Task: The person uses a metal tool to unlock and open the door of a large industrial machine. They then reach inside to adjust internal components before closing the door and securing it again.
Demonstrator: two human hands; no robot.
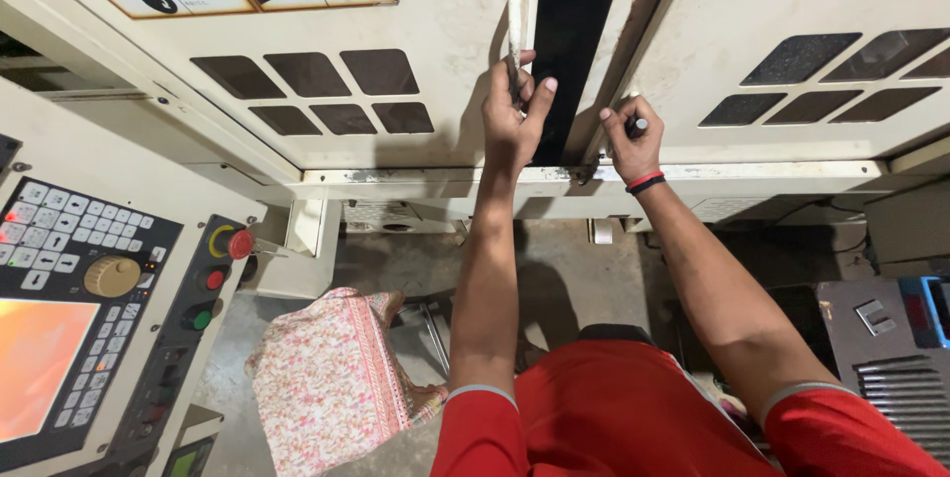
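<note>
Left hand (513, 111) wrapped around the upright pale handle (515, 37) of the left sliding door (327, 91), right hand (631, 145) pinching the small dark knob (639, 125) across the narrow black gap (579, 42), handles flanking it.

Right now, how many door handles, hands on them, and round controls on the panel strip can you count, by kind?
Door handles: 2, the left door handle and the right door handle
Hands gripping them: 2, left hand, right hand
Red mushroom button: 1
Small round lamps or buttons: 2, red, green
Total: 7
</note>
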